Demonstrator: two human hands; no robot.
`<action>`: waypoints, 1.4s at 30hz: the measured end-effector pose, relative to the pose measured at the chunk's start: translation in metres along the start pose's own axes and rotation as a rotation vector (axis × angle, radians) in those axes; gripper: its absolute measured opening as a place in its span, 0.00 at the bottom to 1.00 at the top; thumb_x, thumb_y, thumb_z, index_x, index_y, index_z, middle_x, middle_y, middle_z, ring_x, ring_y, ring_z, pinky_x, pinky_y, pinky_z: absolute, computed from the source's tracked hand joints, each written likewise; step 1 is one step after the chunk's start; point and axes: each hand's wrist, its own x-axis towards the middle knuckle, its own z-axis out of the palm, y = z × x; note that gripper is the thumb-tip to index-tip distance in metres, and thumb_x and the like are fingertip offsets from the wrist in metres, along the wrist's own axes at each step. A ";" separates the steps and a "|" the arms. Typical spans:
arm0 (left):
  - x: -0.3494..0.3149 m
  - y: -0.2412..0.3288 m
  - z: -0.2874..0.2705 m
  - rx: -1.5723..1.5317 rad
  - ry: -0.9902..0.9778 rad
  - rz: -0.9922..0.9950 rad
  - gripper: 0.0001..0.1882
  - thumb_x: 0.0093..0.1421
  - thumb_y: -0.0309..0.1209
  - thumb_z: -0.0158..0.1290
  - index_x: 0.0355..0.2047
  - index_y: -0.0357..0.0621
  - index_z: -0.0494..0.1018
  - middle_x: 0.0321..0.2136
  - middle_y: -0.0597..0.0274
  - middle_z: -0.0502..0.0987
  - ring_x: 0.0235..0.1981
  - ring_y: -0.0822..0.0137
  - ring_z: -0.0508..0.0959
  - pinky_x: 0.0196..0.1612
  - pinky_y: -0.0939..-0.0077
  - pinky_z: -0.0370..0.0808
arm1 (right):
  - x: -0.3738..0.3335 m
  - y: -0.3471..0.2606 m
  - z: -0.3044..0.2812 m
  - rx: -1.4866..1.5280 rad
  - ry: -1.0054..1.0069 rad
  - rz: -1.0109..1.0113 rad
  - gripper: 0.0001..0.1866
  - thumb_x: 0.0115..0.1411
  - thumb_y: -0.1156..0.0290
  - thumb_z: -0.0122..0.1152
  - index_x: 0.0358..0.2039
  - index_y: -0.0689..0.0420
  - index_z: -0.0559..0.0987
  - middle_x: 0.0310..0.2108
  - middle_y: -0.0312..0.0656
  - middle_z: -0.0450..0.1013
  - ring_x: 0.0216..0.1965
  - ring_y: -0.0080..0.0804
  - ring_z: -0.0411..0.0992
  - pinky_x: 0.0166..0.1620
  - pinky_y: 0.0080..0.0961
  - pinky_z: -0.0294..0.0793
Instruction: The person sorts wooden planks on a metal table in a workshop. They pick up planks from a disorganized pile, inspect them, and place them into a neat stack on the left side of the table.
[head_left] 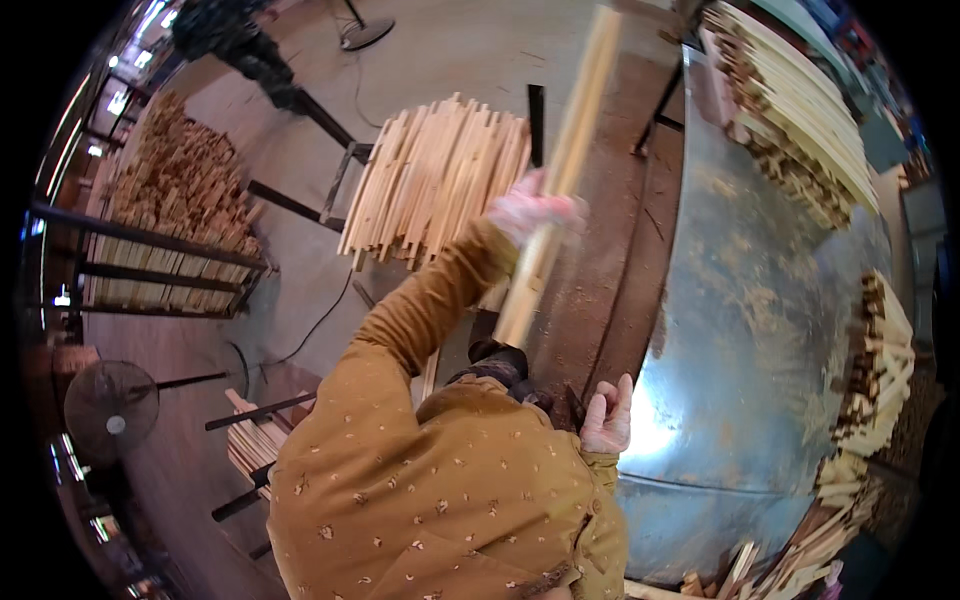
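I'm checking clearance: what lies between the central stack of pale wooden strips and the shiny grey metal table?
The head view shows the left hand gripping a long pale wooden board, a dark straight bar and dusty brown floor there.

Single head-worn fisheye looks down, jacket (450, 490) and right hand (606, 422) close below, left hand (530, 208) farther out, floor (470, 60) beyond.

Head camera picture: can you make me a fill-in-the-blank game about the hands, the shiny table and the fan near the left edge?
1. The left hand grips a length of pale wood, while the right hand is holding ____.
2. The shiny metal table is on the person's ____ side.
3. The fan near the picture's left edge has a head shaped like a ____.

Missing words: nothing; right; circle.
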 end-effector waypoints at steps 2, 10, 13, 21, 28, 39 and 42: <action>-0.025 0.029 -0.077 0.316 0.240 0.071 0.29 0.62 0.33 0.55 0.58 0.32 0.59 0.41 0.48 0.77 0.36 0.63 0.80 0.40 0.73 0.81 | 0.005 -0.006 0.014 -0.115 -0.073 -0.072 0.29 0.61 0.74 0.57 0.64 0.61 0.65 0.38 0.43 0.78 0.37 0.31 0.77 0.44 0.27 0.77; -0.052 0.043 -0.386 1.129 1.091 -0.459 0.39 0.51 0.30 0.58 0.64 0.41 0.57 0.58 0.42 0.69 0.58 0.51 0.72 0.61 0.67 0.67 | 0.038 -0.022 0.116 -0.422 -0.261 -0.140 0.24 0.60 0.75 0.57 0.59 0.59 0.71 0.35 0.44 0.80 0.31 0.36 0.78 0.35 0.30 0.79; -0.040 0.015 -0.495 1.143 1.075 -0.426 0.37 0.51 0.30 0.59 0.62 0.44 0.61 0.54 0.47 0.74 0.54 0.55 0.76 0.58 0.68 0.70 | 0.042 -0.011 0.160 -0.633 -0.372 -0.277 0.23 0.58 0.77 0.57 0.56 0.57 0.73 0.34 0.41 0.80 0.28 0.37 0.78 0.32 0.30 0.79; 0.018 -0.095 -0.582 1.475 0.820 -0.600 0.36 0.60 0.54 0.51 0.62 0.46 0.64 0.59 0.45 0.68 0.57 0.48 0.71 0.57 0.59 0.71 | 0.011 0.038 0.212 -0.539 -0.588 0.464 0.26 0.61 0.71 0.55 0.60 0.60 0.69 0.34 0.43 0.80 0.36 0.32 0.78 0.43 0.27 0.77; 0.016 -0.111 -0.574 1.442 0.910 -0.413 0.36 0.62 0.55 0.50 0.61 0.40 0.63 0.58 0.40 0.67 0.57 0.41 0.69 0.59 0.55 0.68 | 0.009 0.037 0.196 -0.661 -0.514 0.487 0.25 0.60 0.66 0.57 0.58 0.58 0.72 0.39 0.48 0.79 0.38 0.42 0.78 0.44 0.35 0.76; 0.076 -0.004 -0.355 0.943 0.591 0.079 0.32 0.61 0.36 0.57 0.63 0.36 0.61 0.54 0.45 0.73 0.56 0.57 0.73 0.58 0.65 0.70 | -0.068 -0.001 0.160 -0.754 -0.085 0.582 0.26 0.61 0.58 0.56 0.59 0.51 0.71 0.36 0.52 0.78 0.39 0.51 0.77 0.44 0.47 0.74; 0.063 0.030 -0.165 1.394 -0.089 0.327 0.27 0.63 0.32 0.55 0.59 0.33 0.65 0.49 0.53 0.74 0.51 0.60 0.72 0.56 0.69 0.69 | -0.106 -0.038 0.142 -0.505 0.050 0.883 0.28 0.65 0.53 0.48 0.65 0.45 0.65 0.51 0.52 0.73 0.53 0.52 0.70 0.57 0.48 0.65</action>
